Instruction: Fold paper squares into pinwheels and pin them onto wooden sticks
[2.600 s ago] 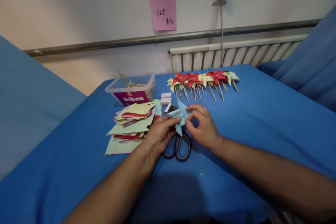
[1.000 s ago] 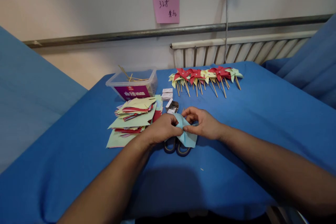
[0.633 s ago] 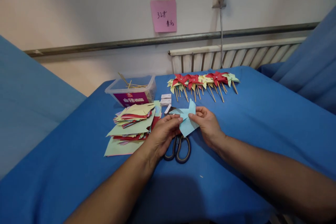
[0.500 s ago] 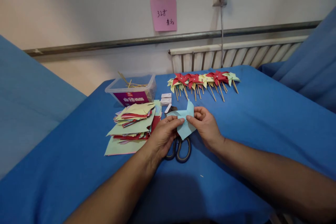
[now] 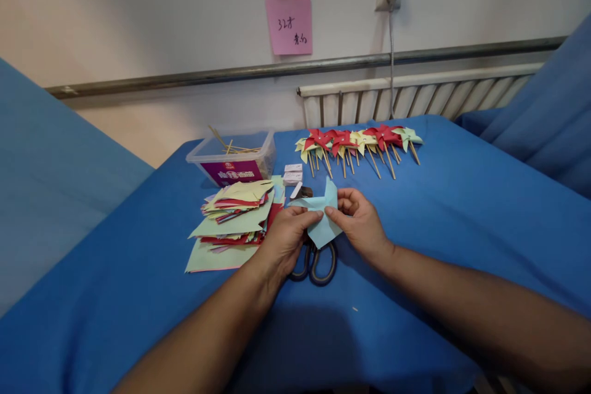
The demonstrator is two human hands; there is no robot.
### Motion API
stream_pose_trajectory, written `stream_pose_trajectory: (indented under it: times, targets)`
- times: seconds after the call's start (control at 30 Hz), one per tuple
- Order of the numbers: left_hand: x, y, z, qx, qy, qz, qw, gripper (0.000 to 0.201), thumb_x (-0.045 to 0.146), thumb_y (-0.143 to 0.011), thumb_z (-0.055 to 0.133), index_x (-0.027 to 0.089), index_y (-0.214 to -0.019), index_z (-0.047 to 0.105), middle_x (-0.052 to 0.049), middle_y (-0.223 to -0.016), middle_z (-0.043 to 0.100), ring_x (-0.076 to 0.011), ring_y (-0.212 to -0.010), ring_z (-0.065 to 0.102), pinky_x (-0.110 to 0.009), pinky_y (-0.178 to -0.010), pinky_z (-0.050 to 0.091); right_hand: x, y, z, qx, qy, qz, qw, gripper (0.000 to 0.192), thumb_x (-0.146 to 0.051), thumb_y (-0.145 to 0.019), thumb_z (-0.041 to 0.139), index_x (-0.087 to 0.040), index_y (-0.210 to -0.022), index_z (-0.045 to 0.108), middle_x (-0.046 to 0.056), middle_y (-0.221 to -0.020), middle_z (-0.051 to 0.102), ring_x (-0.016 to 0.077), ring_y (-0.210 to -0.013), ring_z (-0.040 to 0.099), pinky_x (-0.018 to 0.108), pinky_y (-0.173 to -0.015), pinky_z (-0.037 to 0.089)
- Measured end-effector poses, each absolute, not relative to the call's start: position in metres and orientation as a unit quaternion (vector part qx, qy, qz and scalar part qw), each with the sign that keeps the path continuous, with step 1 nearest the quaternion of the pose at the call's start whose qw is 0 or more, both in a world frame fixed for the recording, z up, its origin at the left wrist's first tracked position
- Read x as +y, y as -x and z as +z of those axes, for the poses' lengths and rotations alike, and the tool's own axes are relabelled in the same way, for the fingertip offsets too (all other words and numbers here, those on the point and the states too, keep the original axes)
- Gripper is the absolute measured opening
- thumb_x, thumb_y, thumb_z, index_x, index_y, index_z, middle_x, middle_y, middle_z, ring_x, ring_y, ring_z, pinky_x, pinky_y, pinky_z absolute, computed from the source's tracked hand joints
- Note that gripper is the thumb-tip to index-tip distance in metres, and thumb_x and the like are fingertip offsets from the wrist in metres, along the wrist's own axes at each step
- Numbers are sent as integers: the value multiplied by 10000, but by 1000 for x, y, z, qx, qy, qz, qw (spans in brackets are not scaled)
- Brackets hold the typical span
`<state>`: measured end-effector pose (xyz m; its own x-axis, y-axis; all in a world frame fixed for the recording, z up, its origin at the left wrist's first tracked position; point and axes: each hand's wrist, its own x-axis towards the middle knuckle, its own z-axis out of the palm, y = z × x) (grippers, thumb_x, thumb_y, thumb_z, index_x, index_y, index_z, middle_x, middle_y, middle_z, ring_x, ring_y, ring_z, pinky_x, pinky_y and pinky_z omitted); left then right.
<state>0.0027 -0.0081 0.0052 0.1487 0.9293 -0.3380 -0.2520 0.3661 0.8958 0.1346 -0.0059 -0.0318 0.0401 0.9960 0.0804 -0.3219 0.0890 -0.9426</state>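
While the scissors (image 5: 314, 260) lie beneath on the blue cloth (image 5: 438, 209), the light blue paper (image 5: 322, 215) is pinched at its middle by the left hand (image 5: 286, 239) and right hand (image 5: 357, 225); since a moment ago one flap has been drawn further inward, so folding seems underway.

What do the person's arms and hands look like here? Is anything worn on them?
Both forearms are bare, with no sleeve in view. The left hand and the right hand wear no glove, and no ring, watch or bracelet shows on either.
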Motion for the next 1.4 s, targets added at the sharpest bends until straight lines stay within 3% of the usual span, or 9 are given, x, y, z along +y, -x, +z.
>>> stream_pose_trajectory:
  times: [0.13, 0.27, 0.43, 0.6, 0.8, 1.07, 1.4]
  targets:
    - [-4, 4, 9, 490, -331, 475, 652, 163, 161, -600, 762, 89, -729, 693, -50, -632, 670, -138, -542, 589, -259, -575, 471, -8, -141, -32, -519, 411, 418, 621, 347, -267, -778, 638, -226, -1099, 513, 71, -1051, 644, 192, -914, 635, 376, -819, 523]
    - [0, 12, 14, 455, -308, 511, 661, 161, 143, -607, 759, 102, -745, 688, -36, -654, 669, -133, -567, 585, -259, -599, 483, -15, -149, -26, -702, 382, 216, 560, 448, -117, -761, 593, -272, -1176, 521, 97, -1312, 495, 257, -1235, 489, 476, -1002, 426]
    - [1, 15, 15, 429, -285, 530, 674, 228, 111, -590, 766, 108, -808, 696, -36, -726, 690, -148, -651, 619, -265, -658, 497, -18, -151, -24, -794, 360, 106, 479, 360, -157, -771, 651, -317, -1086, 582, 49, -1420, 381, 305, -1332, 367, 566, -1064, 334]
    - [-1, 12, 13, 423, -287, 507, 694, 171, 120, -615, 760, 131, -769, 687, -28, -718, 689, -142, -616, 603, -268, -614, 484, -14, -152, -26, -799, 350, 89, 481, 134, -228, -811, 666, -296, -921, 633, 28, -1360, 446, 304, -1317, 376, 564, -1070, 325]
    - [-1, 11, 17, 428, -275, 503, 699, 215, 100, -625, 743, 144, -828, 688, -49, -816, 718, -168, -708, 638, -281, -689, 513, -16, -156, -22, -822, 325, 83, 461, 380, -86, -766, 597, -296, -1081, 608, 51, -1421, 399, 283, -1327, 375, 536, -1074, 326]
    - [0, 11, 13, 427, -283, 497, 700, 234, 106, -634, 742, 119, -863, 697, -41, -762, 706, -138, -622, 611, -255, -612, 494, -14, -157, -24, -816, 323, 71, 474, 75, -253, -847, 648, -277, -917, 654, 50, -1327, 495, 280, -1288, 412, 523, -1064, 339]
    - [-3, 8, 11, 455, -329, 467, 684, 163, 167, -592, 797, 122, -654, 653, -8, -589, 640, -132, -542, 580, -259, -565, 468, -11, -154, -22, -736, 388, 151, 533, 65, -162, -823, 605, -213, -782, 600, 86, -1194, 578, 244, -1157, 526, 451, -999, 400]
